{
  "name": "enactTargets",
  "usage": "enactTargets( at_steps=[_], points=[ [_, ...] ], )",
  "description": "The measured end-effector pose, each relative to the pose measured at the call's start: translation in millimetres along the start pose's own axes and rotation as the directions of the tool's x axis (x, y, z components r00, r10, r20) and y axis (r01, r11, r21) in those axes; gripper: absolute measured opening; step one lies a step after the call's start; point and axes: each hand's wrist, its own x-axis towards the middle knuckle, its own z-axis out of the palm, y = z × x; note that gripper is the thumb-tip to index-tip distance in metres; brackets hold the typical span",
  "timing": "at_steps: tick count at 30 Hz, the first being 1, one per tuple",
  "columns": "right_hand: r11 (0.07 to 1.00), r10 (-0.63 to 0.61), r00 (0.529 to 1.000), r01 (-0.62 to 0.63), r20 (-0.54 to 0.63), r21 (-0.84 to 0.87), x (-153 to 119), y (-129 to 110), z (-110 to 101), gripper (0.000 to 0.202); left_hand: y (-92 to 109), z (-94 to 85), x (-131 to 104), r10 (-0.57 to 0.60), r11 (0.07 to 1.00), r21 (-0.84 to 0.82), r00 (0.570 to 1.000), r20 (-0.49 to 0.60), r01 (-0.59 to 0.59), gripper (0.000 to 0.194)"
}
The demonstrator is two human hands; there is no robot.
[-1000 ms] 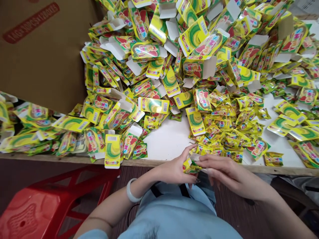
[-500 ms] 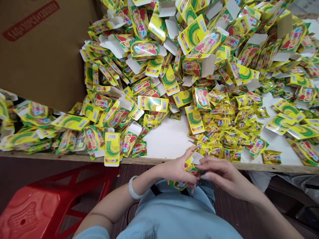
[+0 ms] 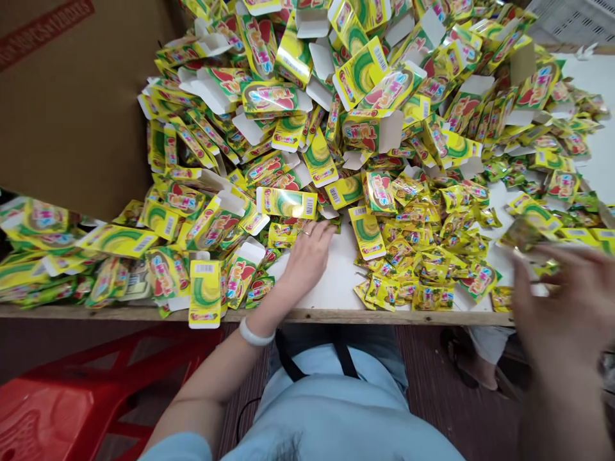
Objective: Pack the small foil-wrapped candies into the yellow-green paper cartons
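My left hand (image 3: 307, 256) rests at the bare patch of the white tabletop (image 3: 336, 275), palm down with fingers stretched out. Its fingertips touch small wrapped candy packets (image 3: 283, 235) in front of a yellow carton; what lies under them is partly hidden. Far right, my right hand (image 3: 567, 301) is raised over the table edge and smeared by motion, its thumb apart from the fingers. A blurred dark yellowish thing (image 3: 521, 234) is just beyond the thumb; I cannot tell whether the hand touches it. Between the hands lies a heap of yellow candy packets (image 3: 432, 256).
A large mound of yellow-green candy boxes (image 3: 283, 96), many with open flaps, covers the back. A brown carton (image 3: 72, 109) stands at the left. A red plastic stool (image 3: 52, 410) is below the table's wooden edge (image 3: 365, 316). A white crate (image 3: 576, 22) is at the far right.
My hands, together on a small candy box at the table edge before, have parted. The left went forward onto the table, the right swung far right. The view shifted slightly.
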Motion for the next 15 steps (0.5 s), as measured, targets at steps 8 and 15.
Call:
enactTargets(
  at_steps=[8, 15],
  points=[
    [0.899, -0.324, 0.782, 0.43, 0.533, -0.084, -20, -125, 109, 0.036, -21, 13.0, 34, 0.042, 0.954, 0.295, 0.997, 0.064, -0.059, 0.041],
    [0.944, -0.236, 0.904, 0.128, 0.355, 0.303, -1, -99, 101, 0.022, -22, -0.2, 21, 0.076, 0.967, 0.244, 0.997, 0.006, -0.075, 0.031]
  ],
)
